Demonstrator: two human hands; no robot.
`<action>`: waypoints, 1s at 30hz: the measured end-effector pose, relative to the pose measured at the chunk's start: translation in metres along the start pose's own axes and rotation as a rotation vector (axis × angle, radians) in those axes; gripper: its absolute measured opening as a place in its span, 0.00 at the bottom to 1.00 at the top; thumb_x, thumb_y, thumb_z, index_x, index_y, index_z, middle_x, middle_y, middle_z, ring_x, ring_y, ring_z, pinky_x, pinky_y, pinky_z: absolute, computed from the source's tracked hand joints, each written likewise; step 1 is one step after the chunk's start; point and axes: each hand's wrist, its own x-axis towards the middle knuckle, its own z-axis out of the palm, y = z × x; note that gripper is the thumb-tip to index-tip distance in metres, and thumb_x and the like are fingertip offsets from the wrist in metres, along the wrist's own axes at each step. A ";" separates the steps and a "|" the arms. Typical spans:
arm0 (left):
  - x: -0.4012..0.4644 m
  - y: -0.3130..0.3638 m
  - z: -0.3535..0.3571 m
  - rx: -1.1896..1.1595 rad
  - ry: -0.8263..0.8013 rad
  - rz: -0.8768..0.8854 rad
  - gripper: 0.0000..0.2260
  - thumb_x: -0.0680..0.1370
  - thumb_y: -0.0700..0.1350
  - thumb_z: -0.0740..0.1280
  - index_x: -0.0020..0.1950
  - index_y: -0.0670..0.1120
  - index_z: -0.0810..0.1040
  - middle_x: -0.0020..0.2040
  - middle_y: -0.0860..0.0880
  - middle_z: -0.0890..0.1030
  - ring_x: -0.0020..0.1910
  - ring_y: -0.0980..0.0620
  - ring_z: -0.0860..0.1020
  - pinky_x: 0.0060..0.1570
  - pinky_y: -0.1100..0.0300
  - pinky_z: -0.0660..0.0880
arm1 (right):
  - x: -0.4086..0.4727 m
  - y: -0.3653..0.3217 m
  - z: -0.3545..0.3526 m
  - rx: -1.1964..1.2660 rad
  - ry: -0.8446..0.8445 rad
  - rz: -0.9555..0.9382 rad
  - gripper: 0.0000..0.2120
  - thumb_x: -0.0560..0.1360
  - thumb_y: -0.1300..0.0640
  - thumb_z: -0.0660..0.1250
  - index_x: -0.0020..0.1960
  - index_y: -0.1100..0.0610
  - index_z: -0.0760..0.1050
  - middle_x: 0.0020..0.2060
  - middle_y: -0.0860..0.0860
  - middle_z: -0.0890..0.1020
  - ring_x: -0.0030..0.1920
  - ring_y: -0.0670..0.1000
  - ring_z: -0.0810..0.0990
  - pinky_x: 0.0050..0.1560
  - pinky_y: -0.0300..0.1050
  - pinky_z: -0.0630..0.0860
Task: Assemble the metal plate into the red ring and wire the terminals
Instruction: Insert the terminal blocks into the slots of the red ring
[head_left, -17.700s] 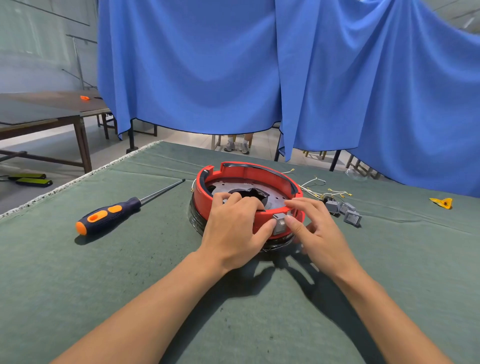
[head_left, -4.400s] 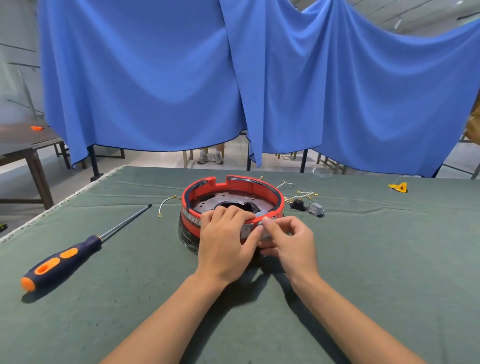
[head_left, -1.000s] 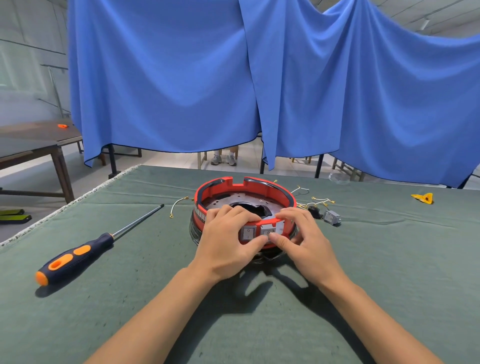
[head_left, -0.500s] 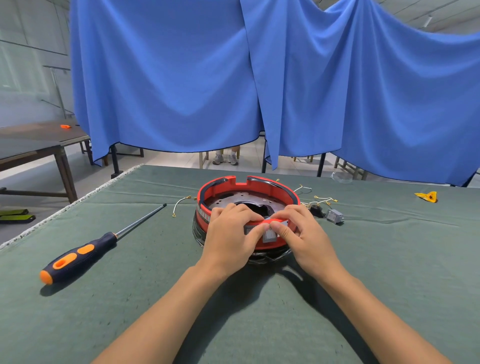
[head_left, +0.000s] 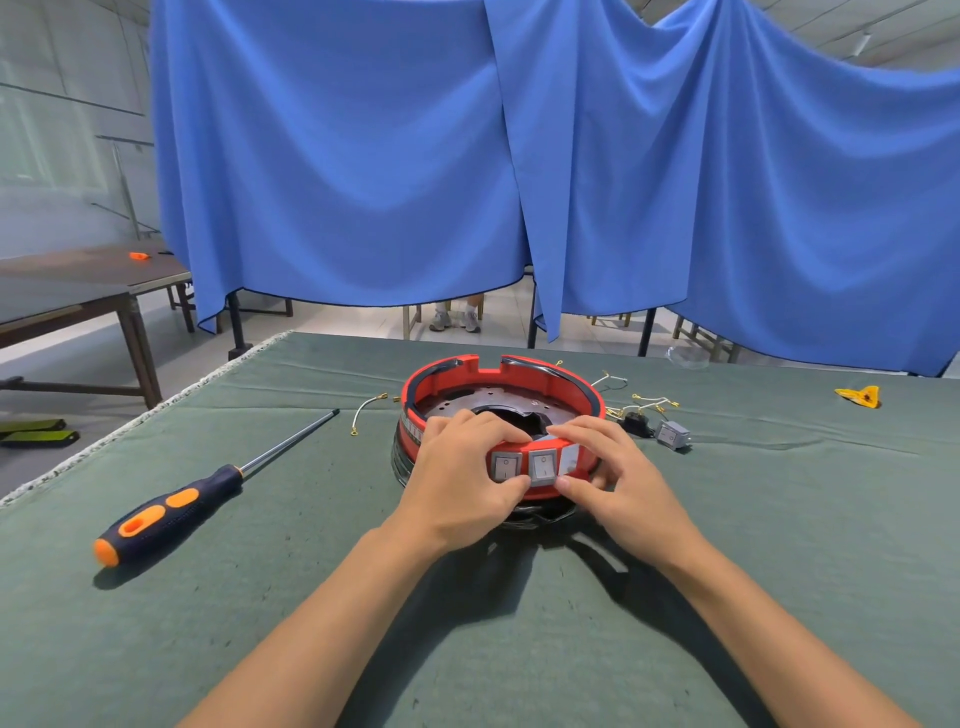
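Two hands grip the near wall of the red ring (head_left: 498, 382): the left hand (head_left: 462, 478) curls over the rim, thumb below one switch (head_left: 505, 466); the right hand (head_left: 618, 478) pinches a second switch (head_left: 543, 466) just beside it, likely seating it inward. Inside lies the plate (head_left: 467, 402). Beyond, nearer the right hand, lie a loose switch (head_left: 672, 434) and wires (head_left: 647, 402).

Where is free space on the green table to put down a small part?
The bare green cloth to the right of the right hand, nearer than the loose switch, is free; so is the strip between the screwdriver and the red ring. It is crowded behind the ring on the right, among the wires.
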 end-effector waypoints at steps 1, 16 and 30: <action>0.000 0.000 0.000 0.003 0.002 -0.002 0.14 0.69 0.50 0.70 0.54 0.52 0.79 0.49 0.59 0.80 0.52 0.59 0.72 0.55 0.63 0.60 | 0.001 0.000 0.001 -0.010 0.003 -0.007 0.22 0.71 0.63 0.71 0.56 0.40 0.74 0.57 0.38 0.71 0.32 0.43 0.68 0.40 0.38 0.71; -0.004 0.010 0.005 0.106 0.052 -0.008 0.13 0.74 0.56 0.63 0.54 0.54 0.80 0.50 0.58 0.80 0.52 0.56 0.73 0.54 0.62 0.59 | -0.001 0.007 0.006 -0.149 0.267 -0.011 0.28 0.70 0.60 0.69 0.64 0.37 0.69 0.61 0.32 0.70 0.36 0.41 0.73 0.43 0.40 0.74; -0.008 0.014 0.011 0.116 0.083 -0.016 0.09 0.74 0.50 0.64 0.51 0.50 0.80 0.48 0.56 0.81 0.51 0.53 0.76 0.61 0.58 0.60 | 0.041 0.067 -0.031 -0.472 0.459 0.664 0.23 0.76 0.53 0.62 0.70 0.56 0.66 0.68 0.56 0.67 0.64 0.60 0.71 0.60 0.52 0.68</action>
